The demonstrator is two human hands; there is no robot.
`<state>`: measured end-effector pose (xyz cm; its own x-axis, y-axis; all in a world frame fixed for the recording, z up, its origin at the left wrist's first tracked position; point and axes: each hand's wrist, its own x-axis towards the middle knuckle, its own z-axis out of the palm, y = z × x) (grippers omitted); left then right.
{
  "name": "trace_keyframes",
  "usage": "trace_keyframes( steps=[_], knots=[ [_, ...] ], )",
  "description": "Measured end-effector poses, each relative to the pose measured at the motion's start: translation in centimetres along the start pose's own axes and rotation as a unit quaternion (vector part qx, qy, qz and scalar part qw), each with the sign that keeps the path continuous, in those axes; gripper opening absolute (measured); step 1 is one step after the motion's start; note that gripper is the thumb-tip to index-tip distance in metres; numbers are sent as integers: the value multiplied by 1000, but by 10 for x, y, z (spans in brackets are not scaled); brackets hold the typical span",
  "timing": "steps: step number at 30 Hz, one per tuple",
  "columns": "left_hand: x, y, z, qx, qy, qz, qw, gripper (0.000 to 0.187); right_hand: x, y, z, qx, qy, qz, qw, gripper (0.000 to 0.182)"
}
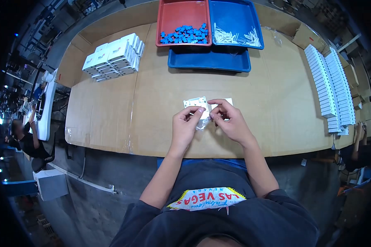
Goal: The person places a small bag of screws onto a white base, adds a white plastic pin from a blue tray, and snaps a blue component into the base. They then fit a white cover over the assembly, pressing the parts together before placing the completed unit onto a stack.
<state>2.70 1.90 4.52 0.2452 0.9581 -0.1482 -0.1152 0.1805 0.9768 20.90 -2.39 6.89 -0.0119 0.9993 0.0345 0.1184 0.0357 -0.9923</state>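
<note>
1. The small clear plastic bag point(201, 124) is between the two hands, just below the left fingertips and to the left of the right fingertips. No writing can be read on it.
2. The left hand point(185, 125) has its thumb and index finger pressed together; whether the plastic is caught between them, I cannot tell.
3. The right hand point(231, 123) pinches the right edge of the bag with the thumb and a bent finger, while its index finger points toward the left.
4. Behind the hands, a white plate point(195, 102) with small holes lies on the cardboard surface point(103, 111). Another white piece point(228, 100) is partly covered by the right hand.
5. On the dark shirt point(214, 224), the words "LAS VEGAS", "NEVADA" and "Fabulous" can be read, upside down.
6. Farther forward, the red tray point(183, 16) contains blue parts point(185, 35), and the blue tray point(235, 14) contains white slender parts point(231, 37). A lower blue tray point(209, 59) is nearer.
7. At the left, the stacked white boxes point(115, 55) carry small print, too small for reading. At the right stand long rows of white pieces point(332, 88).
</note>
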Motion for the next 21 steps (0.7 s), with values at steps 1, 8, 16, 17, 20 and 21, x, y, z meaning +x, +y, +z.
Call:
trace_keyframes(
  steps=[1, 8, 16, 17, 20, 21],
  knots=[
    [-3, 0, 5, -29, 15, 6, 999, 20, 0, 2, -2, -7, -4, -2, 1000, 33],
    [-7, -3, 15, -63, 62, 78, 993, 19, 3, 2, -3, 73, 77, 58, 993, 23],
    [-20, 2, 20, -7, 51, 118, 992, 19, 4, 11, 12, 176, 27, 88, 980, 16],
    [-21, 2, 19, 12, 55, 122, 991, 19, 5, 13, 12, 169, 34, 81, 982, 16],
    [-23, 5, 28, -39, 125, 135, 982, 17, 7, 16, 13, 207, 97, 70, 971, 19],
    [-23, 5, 26, -49, 122, 128, 983, 18, 8, 16, 14, 229, 126, 68, 963, 21]
  ],
)
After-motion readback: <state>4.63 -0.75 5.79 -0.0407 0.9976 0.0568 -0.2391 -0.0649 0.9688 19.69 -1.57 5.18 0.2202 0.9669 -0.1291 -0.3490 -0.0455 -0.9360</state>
